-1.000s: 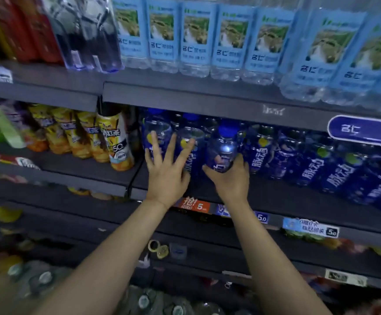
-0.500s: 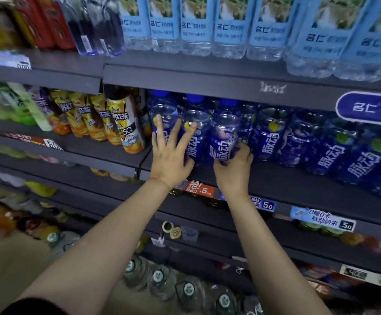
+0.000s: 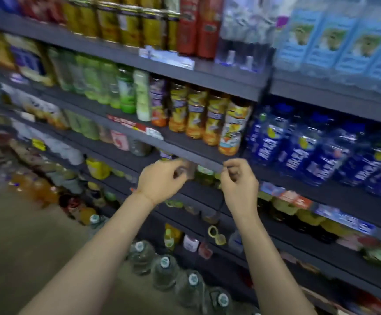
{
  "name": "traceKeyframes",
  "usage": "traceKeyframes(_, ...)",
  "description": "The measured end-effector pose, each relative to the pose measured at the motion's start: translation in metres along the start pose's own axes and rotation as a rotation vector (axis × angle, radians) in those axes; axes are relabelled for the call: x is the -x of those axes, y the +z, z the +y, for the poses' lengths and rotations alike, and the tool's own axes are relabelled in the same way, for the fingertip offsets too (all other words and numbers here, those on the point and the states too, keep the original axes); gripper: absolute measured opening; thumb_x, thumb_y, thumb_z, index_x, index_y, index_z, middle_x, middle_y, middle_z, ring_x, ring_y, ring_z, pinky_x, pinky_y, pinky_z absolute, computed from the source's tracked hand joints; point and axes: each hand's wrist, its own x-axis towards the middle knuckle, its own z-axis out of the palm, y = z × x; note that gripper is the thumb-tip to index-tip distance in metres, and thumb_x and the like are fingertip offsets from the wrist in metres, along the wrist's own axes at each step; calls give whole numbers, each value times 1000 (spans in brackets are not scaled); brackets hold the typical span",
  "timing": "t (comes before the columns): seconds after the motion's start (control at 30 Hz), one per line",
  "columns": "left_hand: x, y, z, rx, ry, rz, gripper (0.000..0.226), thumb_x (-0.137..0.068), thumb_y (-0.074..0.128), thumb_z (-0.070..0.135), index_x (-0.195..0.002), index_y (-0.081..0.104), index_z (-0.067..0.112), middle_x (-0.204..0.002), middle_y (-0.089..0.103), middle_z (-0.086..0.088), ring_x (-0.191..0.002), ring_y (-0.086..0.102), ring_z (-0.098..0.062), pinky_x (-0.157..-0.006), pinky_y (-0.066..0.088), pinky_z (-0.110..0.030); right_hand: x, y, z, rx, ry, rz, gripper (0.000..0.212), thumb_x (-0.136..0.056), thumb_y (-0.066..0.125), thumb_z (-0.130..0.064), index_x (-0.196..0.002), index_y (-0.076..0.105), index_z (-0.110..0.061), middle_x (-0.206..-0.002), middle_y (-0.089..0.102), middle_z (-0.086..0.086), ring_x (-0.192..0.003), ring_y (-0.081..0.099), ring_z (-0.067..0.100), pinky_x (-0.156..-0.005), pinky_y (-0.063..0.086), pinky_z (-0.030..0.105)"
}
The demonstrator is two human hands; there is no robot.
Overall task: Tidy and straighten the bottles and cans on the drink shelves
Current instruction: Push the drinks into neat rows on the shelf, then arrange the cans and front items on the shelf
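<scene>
A: Broadly, where does the tidying stand?

B: The drink shelves (image 3: 207,75) fill the view from nine o'clock to three. The blue bottles (image 3: 317,151) at three o'clock stand in a packed row with labels turned outward, so that stretch looks done. The yellow-labelled tea bottles (image 3: 212,117) at centre stand upright, the front one (image 3: 234,128) set forward of its neighbours. The green bottles (image 3: 107,85) at ten o'clock, and the lower tiers at seven, look less even; in my judgement they are what is left.

A: And the hands?

B: Both hang in front of the shelf edge, just below centre, apart from every bottle. The left hand (image 3: 162,181) has its fingers (image 3: 178,169) loosely curled; a blurred shape beside them may belong to the shelf behind, so whether it holds anything I cannot tell. The right hand (image 3: 238,178) is loosely curled round nothing.

A: Any writing legible?

B: None. Motion blur smears it: white characters on the blue labels, a red price strip (image 3: 128,123) on the shelf lip, all unreadable.
</scene>
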Motion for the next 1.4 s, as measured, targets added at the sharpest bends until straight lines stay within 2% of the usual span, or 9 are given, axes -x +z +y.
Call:
traceKeyframes(0.13,52,-63,-126,35,-190,65,18,-93,55,31,-100,72,30,-94,74,8,-90,67,-17,-69,54,-34,30,130,-47,-5,-12,-231,16,-95,60,-16,-86,61,-28,-79,64,-3,-74,65,19,-67,54,40)
traceKeyframes(0.33,103,-136,-262,46,-389,112,20,-96,52,33,-103,71,31,-87,73,6,-87,67,-20,-69,52,-33,63,297,-100,21,-21,-459,10,-95,61,-24,-87,62,-30,-86,66,-4,-80,64,12,-73,56,39)
traceKeyframes(0.53,99,-182,-387,149,-519,242,18,-93,54,33,-98,71,34,-82,73,11,-73,66,-11,-69,56,-37,48,433,-133,0,-52,-543,13,-94,63,-16,-85,62,-26,-82,67,-4,-77,65,14,-67,54,33)
traceKeyframes(0.63,76,-191,-454,203,-549,292,18,-91,54,32,-93,72,33,-77,70,16,-71,66,-8,-69,56,-35,24,512,-139,-37,-43,-544,9,-94,64,-19,-87,64,-25,-84,67,-5,-78,63,10,-66,51,28)
traceKeyframes(0.9,-64,-269,-647,133,-595,157,15,-95,55,26,-90,70,28,-71,63,18,-73,67,-11,-74,55,-34,-104,746,-190,-119,-40,-669,19,-97,55,-31,-80,62,-38,-74,65,-5,-74,66,23,-69,57,44)
traceKeyframes(1.0,-110,-302,-708,181,-626,137,22,-95,56,29,-112,70,28,-91,69,12,-84,66,-8,-81,53,-28,-147,811,-225,-105,-74,-706,21,-98,55,-28,-81,61,-39,-82,67,-3,-77,67,24,-72,58,45)
traceKeyframes(1.2,-169,-340,-829,353,-663,278,35,-97,57,28,-132,59,24,-114,64,8,-99,62,-12,-87,49,-28,-204,926,-273,-76,-123,-767,14,-97,56,-25,-91,61,-37,-91,67,-8,-84,65,15,-77,57,42)
traceKeyframes(1.3,-202,-356,-903,438,-668,355,34,-96,58,26,-130,60,24,-116,65,5,-108,60,-15,-97,48,-34,-230,994,-297,-69,-177,-734,13,-96,58,-19,-95,64,-31,-93,67,-9,-88,63,9,-77,50,32)
traceKeyframes(1.4,-238,-374,-979,512,-652,425,28,-94,59,22,-122,62,27,-113,66,2,-105,62,-17,-97,49,-40,-255,1074,-323,-11,-210,-737,15,-95,59,-19,-109,63,-22,-96,63,-7,-93,61,16,-84,53,38)
